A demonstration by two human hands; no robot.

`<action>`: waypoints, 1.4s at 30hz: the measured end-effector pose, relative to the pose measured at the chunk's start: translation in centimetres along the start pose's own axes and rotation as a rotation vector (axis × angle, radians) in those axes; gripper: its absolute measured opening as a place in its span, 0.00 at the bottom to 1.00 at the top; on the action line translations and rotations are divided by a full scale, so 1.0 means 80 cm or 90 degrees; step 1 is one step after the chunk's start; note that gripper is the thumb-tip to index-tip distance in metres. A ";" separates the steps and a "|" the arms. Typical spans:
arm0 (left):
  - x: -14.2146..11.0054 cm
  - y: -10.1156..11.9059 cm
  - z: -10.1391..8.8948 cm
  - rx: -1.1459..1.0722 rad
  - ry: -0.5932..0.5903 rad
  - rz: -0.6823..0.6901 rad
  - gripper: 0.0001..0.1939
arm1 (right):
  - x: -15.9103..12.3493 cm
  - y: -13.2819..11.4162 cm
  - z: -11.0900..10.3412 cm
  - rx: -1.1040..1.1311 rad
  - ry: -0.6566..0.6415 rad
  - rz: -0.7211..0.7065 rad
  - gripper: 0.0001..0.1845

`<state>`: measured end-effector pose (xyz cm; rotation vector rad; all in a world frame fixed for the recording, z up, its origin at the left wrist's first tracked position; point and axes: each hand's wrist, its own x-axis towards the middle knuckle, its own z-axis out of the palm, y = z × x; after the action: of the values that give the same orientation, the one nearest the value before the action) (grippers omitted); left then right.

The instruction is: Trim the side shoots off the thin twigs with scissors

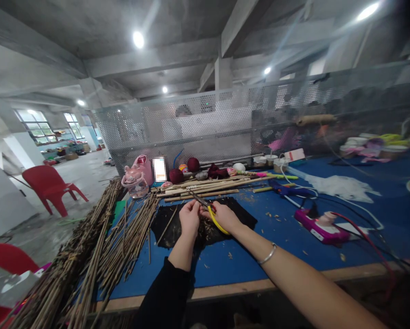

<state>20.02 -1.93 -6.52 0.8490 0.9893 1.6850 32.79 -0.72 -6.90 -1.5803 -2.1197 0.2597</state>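
Head view: the blue table spreads out under us, and it looks like close scissor work. A bundle lies along the left side, loose sticks next to it, and we want those clear of our left elbow. The black cloth sits right beneath the action, so we do well to stay over it and let it catch the bits. Here are the hands! Our right hand is wrapped firmly round the scissors, which point up and away to the left, over the cloth. Our left hand is drawn into a tight pinch, thumb against forefinger, just beside the blades. That's the tricky spot: we'd judge it best to set those fingertips behind the cutting line, bring the work deep between the blades, and make short, light bites. Scraps litter the cloth below, so a quick brush-off helps us see.

Now for what we miss. Past the mesh screen, people are mostly hidden. A red chair is cut off at bottom left, a bowl at the right edge. One handle loop is lost behind our right hand. How far apart the blades stand, we can't tell; their tips blur into the sticks beyond. And smallest of all, whatever is between our left fingertips, if anything, is too small and covered to make out.
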 end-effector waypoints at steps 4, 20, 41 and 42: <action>0.000 0.000 -0.001 0.009 -0.009 -0.005 0.15 | -0.001 -0.001 -0.004 -0.016 0.020 0.001 0.25; 0.001 0.000 -0.001 -0.013 -0.064 -0.015 0.10 | -0.004 -0.001 -0.008 -0.028 0.008 -0.041 0.22; -0.005 -0.003 0.001 0.158 -0.070 0.078 0.12 | -0.004 -0.002 -0.003 0.064 0.014 -0.058 0.21; -0.005 -0.003 0.000 0.163 -0.065 0.084 0.12 | -0.003 -0.002 -0.003 0.059 0.010 -0.052 0.21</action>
<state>20.21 -2.26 -6.77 1.1797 1.1140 1.6267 32.83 -1.04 -6.68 -1.4354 -2.1228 0.3127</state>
